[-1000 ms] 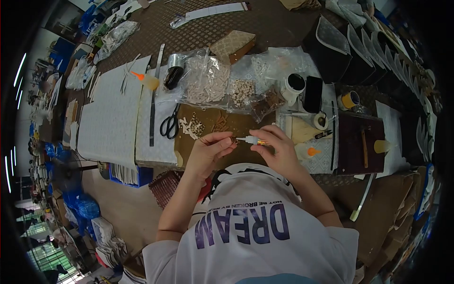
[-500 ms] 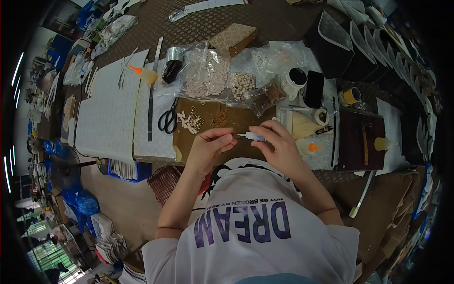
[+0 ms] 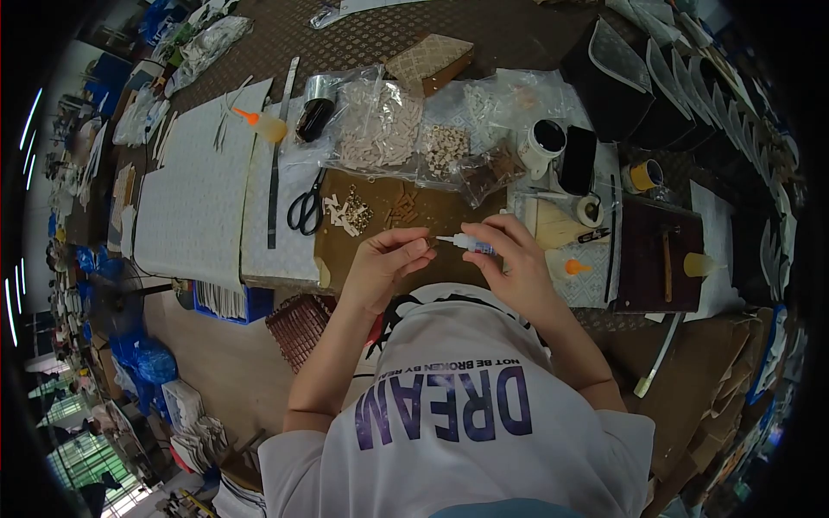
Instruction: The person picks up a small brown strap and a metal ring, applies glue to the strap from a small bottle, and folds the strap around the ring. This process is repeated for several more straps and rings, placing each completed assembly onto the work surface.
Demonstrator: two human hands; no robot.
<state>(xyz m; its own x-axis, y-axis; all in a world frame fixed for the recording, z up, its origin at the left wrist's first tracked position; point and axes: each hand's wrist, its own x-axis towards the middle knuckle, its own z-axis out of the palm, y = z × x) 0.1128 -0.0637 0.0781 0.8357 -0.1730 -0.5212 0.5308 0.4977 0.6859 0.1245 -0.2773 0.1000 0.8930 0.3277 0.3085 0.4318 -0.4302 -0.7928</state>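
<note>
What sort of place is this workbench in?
Probably a craft or assembly workshop, judging by the black-handled scissors, clear plastic bag of small pale pieces, and slim white nozzle bottle in the right hand.

Left hand (image 3: 386, 266) pinched; right hand (image 3: 518, 263) curled in grip, just beside left; forearms (image 3: 332, 358) angled inward

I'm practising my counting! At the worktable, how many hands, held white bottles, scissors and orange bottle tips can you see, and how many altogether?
Left hand and right hand: 2
White bottle, held in the right hand: 1
Black-handled scissors: 1 pair
Orange tips: 2
Total: 6
</note>
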